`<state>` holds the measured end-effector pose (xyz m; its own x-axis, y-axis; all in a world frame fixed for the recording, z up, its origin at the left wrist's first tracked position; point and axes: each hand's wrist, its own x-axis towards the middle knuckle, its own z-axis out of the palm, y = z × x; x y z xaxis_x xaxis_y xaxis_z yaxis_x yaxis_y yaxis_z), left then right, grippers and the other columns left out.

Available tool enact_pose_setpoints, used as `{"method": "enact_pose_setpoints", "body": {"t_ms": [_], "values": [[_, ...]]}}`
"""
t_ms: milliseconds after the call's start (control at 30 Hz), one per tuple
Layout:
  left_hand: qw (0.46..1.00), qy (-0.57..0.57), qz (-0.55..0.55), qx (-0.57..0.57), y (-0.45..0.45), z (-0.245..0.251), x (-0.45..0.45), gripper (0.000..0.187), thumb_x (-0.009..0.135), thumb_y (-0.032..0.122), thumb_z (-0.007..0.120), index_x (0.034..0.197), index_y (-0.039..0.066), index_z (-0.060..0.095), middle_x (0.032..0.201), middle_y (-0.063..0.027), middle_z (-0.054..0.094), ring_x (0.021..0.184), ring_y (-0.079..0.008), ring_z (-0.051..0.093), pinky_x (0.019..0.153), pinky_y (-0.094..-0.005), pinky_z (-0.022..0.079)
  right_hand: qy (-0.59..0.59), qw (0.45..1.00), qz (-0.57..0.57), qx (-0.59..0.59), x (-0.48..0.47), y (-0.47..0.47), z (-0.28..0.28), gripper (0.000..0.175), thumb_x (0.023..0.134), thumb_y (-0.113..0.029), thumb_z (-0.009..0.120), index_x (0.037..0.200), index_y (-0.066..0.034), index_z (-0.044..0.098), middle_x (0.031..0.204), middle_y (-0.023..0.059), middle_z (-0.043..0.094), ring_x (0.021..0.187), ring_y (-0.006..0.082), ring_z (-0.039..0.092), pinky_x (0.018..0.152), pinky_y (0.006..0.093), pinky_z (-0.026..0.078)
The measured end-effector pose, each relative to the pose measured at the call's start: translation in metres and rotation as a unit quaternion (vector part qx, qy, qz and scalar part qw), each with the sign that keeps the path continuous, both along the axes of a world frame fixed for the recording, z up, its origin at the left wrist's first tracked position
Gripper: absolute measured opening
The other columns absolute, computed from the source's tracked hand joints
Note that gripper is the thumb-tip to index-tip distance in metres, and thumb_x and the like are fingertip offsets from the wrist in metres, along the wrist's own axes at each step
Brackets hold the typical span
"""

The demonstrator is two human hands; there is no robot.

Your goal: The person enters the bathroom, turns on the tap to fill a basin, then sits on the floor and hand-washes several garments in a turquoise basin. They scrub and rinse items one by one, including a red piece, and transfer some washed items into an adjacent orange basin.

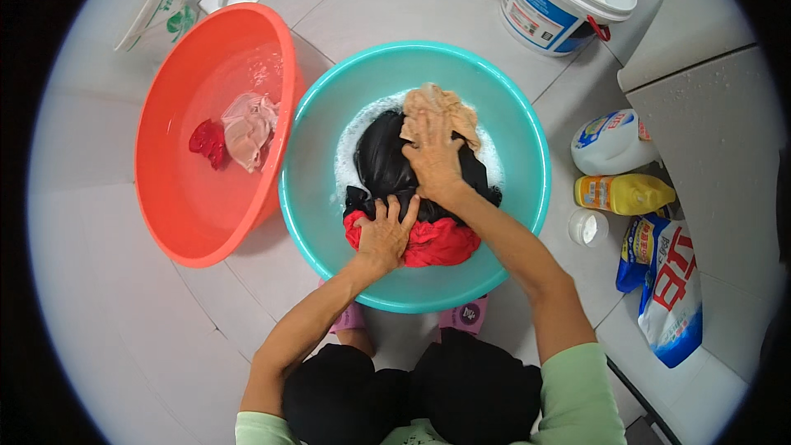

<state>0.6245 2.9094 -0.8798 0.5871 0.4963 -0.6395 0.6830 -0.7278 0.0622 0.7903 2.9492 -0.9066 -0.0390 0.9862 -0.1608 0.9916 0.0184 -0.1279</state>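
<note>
A turquoise plastic basin [537, 167] stands before me with wet clothes in foamy water [347, 157]. My right hand [437, 164] presses down on a black garment [383, 151], its fingers spread over a bunched beige cloth [460, 117] at the far side. Nearer to me, my left hand [386, 235] lies with fingers apart where the black garment meets a red garment [442, 244]. Both palms face down, so what is under them is hidden.
An orange basin [179, 210] leans beside the turquoise one, holding water, a pale pink cloth [247, 127] and a red cloth [209, 143]. Right: a white bucket [544, 6], a white bottle [609, 142], a yellow bottle [624, 193], a small jar [587, 227] and detergent bags [670, 290].
</note>
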Motion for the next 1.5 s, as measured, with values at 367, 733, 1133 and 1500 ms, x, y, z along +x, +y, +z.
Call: {"method": "enact_pose_setpoints", "body": {"t_ms": [367,733,1133,1500], "values": [[0.979,-0.165,0.115,0.040,0.024,0.015,-0.041,0.057,0.076,0.002,0.062,0.131,0.018,0.064,0.109,-0.0266,0.067,0.076,-0.0396,0.069,0.070,-0.0439,0.057,0.158,0.950,-0.206,0.175,0.032,0.007,0.000,0.033,0.060,-0.008,0.070,0.091,-0.0169,0.074,0.116,0.0148,0.059,0.108,0.0325,0.058,0.089,0.0447,0.050],[0.618,-0.591,0.506,-0.110,0.105,0.102,-0.079,0.031,0.081,-0.004,0.053,0.107,-0.007,0.069,0.091,-0.0069,0.071,0.075,-0.0092,0.062,0.066,-0.0238,0.051,0.395,0.836,-0.314,0.214,0.034,-0.064,0.118,0.018,0.066,-0.007,0.067,0.078,0.0052,0.060,0.091,0.0194,0.064,0.086,0.0337,0.062,0.080,0.0378,0.050],[0.796,-0.466,0.386,0.015,0.115,0.020,-0.033,0.037,0.076,0.002,0.062,0.112,-0.002,0.070,0.074,-0.0206,0.068,0.072,-0.0205,0.069,0.074,-0.0358,0.053,0.290,0.955,0.068,0.001,-0.078,-0.120,0.094,0.042,0.065,-0.014,0.069,0.103,0.0020,0.068,0.100,0.0154,0.053,0.099,0.0318,0.055,0.074,0.0399,0.054],[0.813,-0.402,0.412,0.089,0.121,0.015,-0.036,0.022,0.073,0.007,0.069,0.091,-0.004,0.064,0.082,-0.0227,0.068,0.078,-0.0342,0.067,0.072,-0.0422,0.051,0.499,0.861,0.047,0.085,-0.045,-0.125,0.179,0.037,0.064,-0.009,0.070,0.101,-0.0050,0.069,0.103,0.0074,0.056,0.077,0.0217,0.063,0.058,0.0328,0.051]]}}
